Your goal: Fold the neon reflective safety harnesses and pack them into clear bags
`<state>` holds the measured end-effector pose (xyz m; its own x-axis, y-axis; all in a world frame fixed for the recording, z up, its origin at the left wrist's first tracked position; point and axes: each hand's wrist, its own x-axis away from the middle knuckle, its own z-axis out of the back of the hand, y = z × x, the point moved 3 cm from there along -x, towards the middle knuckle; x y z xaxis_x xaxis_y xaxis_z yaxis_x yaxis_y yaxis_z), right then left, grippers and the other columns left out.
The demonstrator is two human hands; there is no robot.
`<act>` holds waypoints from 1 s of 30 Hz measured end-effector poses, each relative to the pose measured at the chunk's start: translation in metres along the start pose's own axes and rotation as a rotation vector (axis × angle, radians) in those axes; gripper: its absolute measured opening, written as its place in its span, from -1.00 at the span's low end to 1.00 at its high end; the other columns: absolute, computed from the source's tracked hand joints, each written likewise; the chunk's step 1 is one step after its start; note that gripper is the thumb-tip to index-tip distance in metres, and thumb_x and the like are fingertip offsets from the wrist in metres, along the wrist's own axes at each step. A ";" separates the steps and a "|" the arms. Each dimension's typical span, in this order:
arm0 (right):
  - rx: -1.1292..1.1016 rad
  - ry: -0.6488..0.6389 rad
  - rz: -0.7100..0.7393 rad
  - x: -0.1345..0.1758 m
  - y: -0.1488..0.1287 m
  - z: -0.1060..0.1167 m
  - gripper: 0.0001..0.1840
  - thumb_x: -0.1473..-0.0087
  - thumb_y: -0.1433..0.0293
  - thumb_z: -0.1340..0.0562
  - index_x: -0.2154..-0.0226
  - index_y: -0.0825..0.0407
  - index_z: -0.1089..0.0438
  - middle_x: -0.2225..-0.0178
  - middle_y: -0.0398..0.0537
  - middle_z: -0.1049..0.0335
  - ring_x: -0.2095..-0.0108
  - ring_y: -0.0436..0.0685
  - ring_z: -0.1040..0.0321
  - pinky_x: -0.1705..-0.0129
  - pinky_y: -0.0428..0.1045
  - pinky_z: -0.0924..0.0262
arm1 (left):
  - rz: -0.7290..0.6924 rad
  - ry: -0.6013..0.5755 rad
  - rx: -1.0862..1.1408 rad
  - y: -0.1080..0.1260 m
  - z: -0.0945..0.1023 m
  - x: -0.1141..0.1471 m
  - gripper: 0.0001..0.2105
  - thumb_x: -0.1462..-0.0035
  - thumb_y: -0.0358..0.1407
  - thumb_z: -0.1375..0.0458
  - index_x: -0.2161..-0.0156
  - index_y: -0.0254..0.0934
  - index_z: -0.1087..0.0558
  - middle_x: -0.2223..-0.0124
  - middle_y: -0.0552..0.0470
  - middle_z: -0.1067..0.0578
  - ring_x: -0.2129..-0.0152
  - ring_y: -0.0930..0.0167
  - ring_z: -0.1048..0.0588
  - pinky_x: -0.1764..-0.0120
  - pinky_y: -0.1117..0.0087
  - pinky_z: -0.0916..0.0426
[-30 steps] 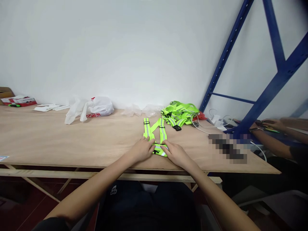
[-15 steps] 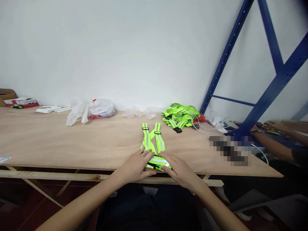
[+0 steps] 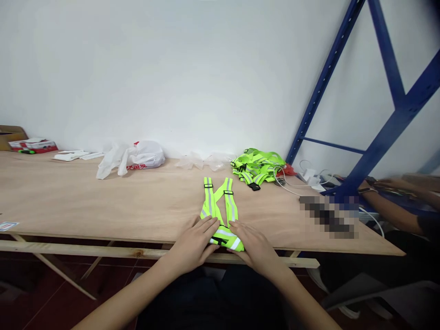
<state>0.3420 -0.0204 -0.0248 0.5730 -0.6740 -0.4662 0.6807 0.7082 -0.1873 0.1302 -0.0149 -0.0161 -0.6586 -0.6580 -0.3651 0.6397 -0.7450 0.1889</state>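
A neon-yellow reflective vest point(image 3: 225, 233) with grey stripes lies partly folded at the table's front edge. Its two straps with black sliders point away from me, and a black buckle part shows on the folded waist band. My left hand point(image 3: 195, 242) grips the band's left end, fingers on top and thumb at the near edge. At the right end, my right hand point(image 3: 255, 246) holds the band the same way, its thumb partly hidden. Farther back on the right lies a heap of similar vests point(image 3: 257, 166) with black buckles.
Along the wall are a white plastic bag point(image 3: 146, 155), clear bags point(image 3: 202, 161), white sheets point(image 3: 77, 156) and a red-white box point(image 3: 34, 145). A blue metal frame point(image 3: 371, 151) stands at right, with a cable point(image 3: 290, 189) nearby. A co-worker's arm point(image 3: 392, 208) is beyond it.
Both hands have pulled the folded band slightly toward me, so it now reaches over the table's front edge. The right strap has shifted a little to the right.
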 end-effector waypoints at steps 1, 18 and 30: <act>-0.009 0.011 -0.003 0.000 0.000 0.000 -0.51 -0.19 0.34 -0.26 -0.17 -0.01 -0.32 -0.15 0.19 -0.40 -0.14 0.31 -0.37 -0.15 0.25 -0.32 | -0.002 0.000 0.015 0.000 0.001 0.000 -0.50 -0.35 -0.22 -0.05 -0.33 -0.20 -0.11 -0.30 -0.16 -0.32 -0.27 0.21 -0.25 -0.31 -0.02 -0.03; -0.309 0.080 -0.194 -0.002 0.003 0.014 -0.74 -0.26 0.24 -0.19 0.02 -0.06 -0.39 0.14 0.03 -0.47 0.11 0.22 -0.42 0.06 0.05 -0.34 | 0.133 -0.126 0.223 0.001 0.024 -0.010 -0.73 -0.40 -0.19 0.10 -0.06 -0.21 -0.33 0.12 -0.08 -0.55 0.22 0.23 -0.53 0.19 0.29 -0.37; -0.467 0.043 -0.351 -0.015 0.011 0.021 -0.58 -0.27 0.17 -0.11 -0.10 -0.06 -0.38 -0.09 0.06 -0.45 -0.08 0.28 -0.38 -0.13 0.16 -0.26 | 0.086 0.082 0.439 -0.008 0.015 -0.022 -0.69 -0.41 -0.25 0.09 -0.17 -0.17 -0.30 -0.19 -0.07 -0.39 -0.12 0.31 -0.38 -0.17 0.26 -0.29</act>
<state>0.3503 -0.0069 -0.0014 0.3239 -0.8827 -0.3406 0.5473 0.4684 -0.6936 0.1340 0.0039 0.0046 -0.5655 -0.7217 -0.3993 0.4500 -0.6757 0.5839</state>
